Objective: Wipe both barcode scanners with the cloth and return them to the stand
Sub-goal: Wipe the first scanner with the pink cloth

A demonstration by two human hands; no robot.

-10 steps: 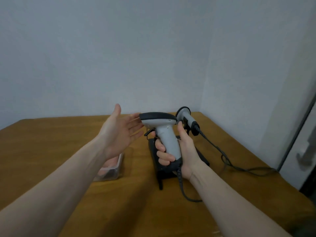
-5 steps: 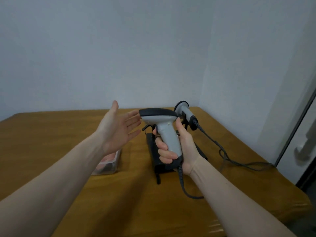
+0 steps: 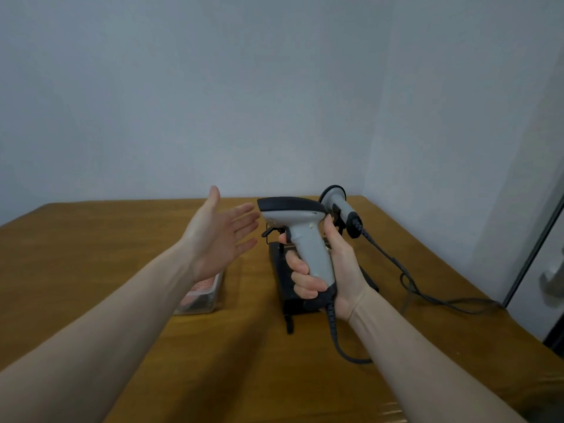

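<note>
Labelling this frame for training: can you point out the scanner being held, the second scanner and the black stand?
held scanner (image 3: 308, 239), head view, on its grey handle.
second scanner (image 3: 341, 206), head view, on its grey body.
black stand (image 3: 282, 270), head view, on its left base.

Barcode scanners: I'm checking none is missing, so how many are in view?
2. One barcode scanner is gripped by its handle in the right hand, above the black stand. The second scanner sits behind it, at the stand's far end.
</note>
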